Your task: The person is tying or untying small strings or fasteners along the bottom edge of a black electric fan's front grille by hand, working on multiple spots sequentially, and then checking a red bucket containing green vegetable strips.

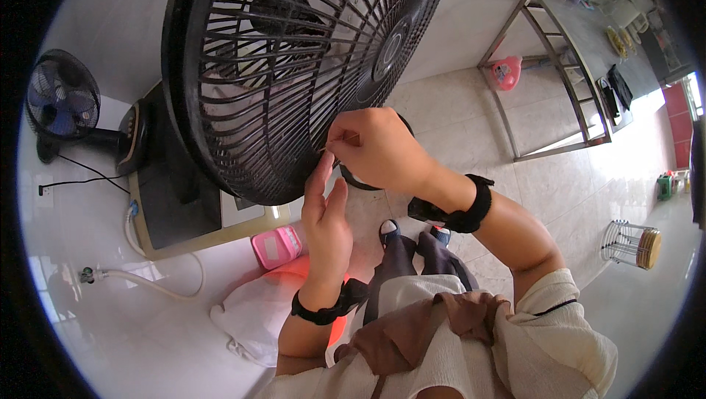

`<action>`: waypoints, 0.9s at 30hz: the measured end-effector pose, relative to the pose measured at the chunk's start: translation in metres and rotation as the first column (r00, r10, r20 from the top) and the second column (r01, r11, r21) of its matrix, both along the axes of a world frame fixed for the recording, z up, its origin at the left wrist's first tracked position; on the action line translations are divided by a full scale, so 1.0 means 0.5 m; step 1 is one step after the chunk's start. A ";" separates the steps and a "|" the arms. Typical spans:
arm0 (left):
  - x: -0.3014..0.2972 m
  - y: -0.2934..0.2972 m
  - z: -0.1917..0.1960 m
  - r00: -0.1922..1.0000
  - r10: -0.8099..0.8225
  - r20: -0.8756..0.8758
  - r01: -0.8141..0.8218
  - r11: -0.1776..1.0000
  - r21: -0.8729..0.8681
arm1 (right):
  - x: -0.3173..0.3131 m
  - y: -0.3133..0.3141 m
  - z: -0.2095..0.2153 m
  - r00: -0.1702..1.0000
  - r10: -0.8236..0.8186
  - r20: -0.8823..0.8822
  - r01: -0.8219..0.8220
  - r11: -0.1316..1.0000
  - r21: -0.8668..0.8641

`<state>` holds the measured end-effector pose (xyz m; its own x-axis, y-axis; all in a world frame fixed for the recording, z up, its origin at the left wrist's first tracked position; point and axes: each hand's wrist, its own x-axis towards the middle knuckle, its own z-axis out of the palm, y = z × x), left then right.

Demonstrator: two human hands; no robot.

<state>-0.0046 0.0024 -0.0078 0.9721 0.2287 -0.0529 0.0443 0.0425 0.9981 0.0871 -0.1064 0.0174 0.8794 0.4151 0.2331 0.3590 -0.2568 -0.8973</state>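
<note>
A large black fan [393, 50] stands right in front of me, its ribbed round grille tilted so that the rim comes near my hands. At the lower part of the grille, my right hand [382, 150] is closed in a pinch, with a thin, short, light sliver at its fingertips that is too small to name. Just below it, my left hand [327, 215] reaches up with fingers stretched out and thumb apart. Its fingertips meet the rim next to the right hand's pinch. Both wrists carry black straps.
A smaller fan [62, 97] stands at the far left, above a washing machine [180, 208] with a hose. Near it are a pink box [277, 247] and a white bag [250, 314]. Rightward are a metal table [599, 38], pink basin [506, 73] and stacked stools [632, 244].
</note>
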 end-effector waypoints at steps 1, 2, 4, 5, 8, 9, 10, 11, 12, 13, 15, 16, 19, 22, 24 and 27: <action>-0.002 -0.005 0.008 0.999 0.022 -0.030 -0.023 0.999 -0.035 | 0.002 -0.005 -0.003 1.000 -0.003 -0.003 0.003 1.000 0.000; -0.003 -0.008 0.012 0.997 0.043 -0.060 -0.047 0.996 -0.069 | 0.005 -0.009 -0.006 0.995 0.018 -0.099 -0.015 0.999 0.038; -0.007 -0.006 0.005 0.997 0.065 -0.050 -0.069 0.995 -0.074 | 0.009 -0.017 -0.004 0.981 0.044 -0.191 -0.029 0.996 0.082; -0.009 -0.005 0.004 0.995 0.090 -0.039 -0.093 0.992 -0.080 | 0.010 -0.022 0.000 0.958 0.075 -0.278 -0.047 0.993 0.106; -0.008 -0.007 0.005 0.996 0.084 -0.038 -0.085 0.996 -0.021 | 0.001 -0.022 -0.005 0.956 0.051 -0.288 -0.018 0.993 0.116; -0.008 -0.009 0.007 0.996 0.081 -0.039 -0.082 0.996 -0.020 | -0.003 -0.020 -0.005 0.978 -0.001 -0.209 0.024 0.994 0.107; -0.006 -0.011 0.011 0.995 0.090 -0.040 -0.092 0.994 -0.061 | -0.004 -0.020 -0.004 0.978 -0.004 -0.210 0.027 0.994 0.108; -0.005 -0.013 0.016 0.994 0.099 -0.041 -0.102 0.990 -0.101 | -0.005 -0.020 -0.002 0.977 0.023 -0.213 0.006 0.991 0.134; -0.003 -0.015 0.028 0.995 0.096 -0.040 -0.099 0.990 -0.099 | -0.006 -0.021 0.000 0.976 0.050 -0.214 -0.015 0.987 0.161; -0.001 -0.018 0.042 0.989 0.112 -0.095 -0.135 0.948 -0.289 | -0.007 -0.026 0.000 0.976 0.047 -0.213 -0.012 0.986 0.163; 0.001 -0.014 0.045 0.986 0.077 -0.145 -0.144 0.829 -0.540 | -0.013 -0.043 -0.007 0.945 0.053 -0.321 0.018 0.976 0.215; 0.002 -0.012 0.046 0.986 0.077 -0.148 -0.145 0.830 -0.538 | -0.014 -0.049 -0.010 0.945 0.053 -0.324 0.020 0.976 0.217; 0.008 -0.013 0.056 0.981 0.019 -0.195 -0.150 0.711 -0.687 | -0.019 -0.059 -0.014 0.943 0.085 -0.321 -0.003 0.969 0.248; 0.009 -0.011 0.052 0.962 0.057 -0.266 -0.238 0.653 -0.719 | -0.031 -0.056 -0.011 0.990 0.100 -0.096 -0.084 0.985 0.154; 0.011 -0.009 0.035 0.944 0.170 -0.281 -0.312 0.734 -0.604 | -0.037 -0.053 -0.010 0.991 0.130 -0.039 -0.123 0.982 0.146; 0.013 -0.013 0.038 0.926 0.225 -0.303 -0.371 0.691 -0.620 | -0.028 -0.046 -0.024 0.999 0.037 -0.022 -0.031 0.975 0.220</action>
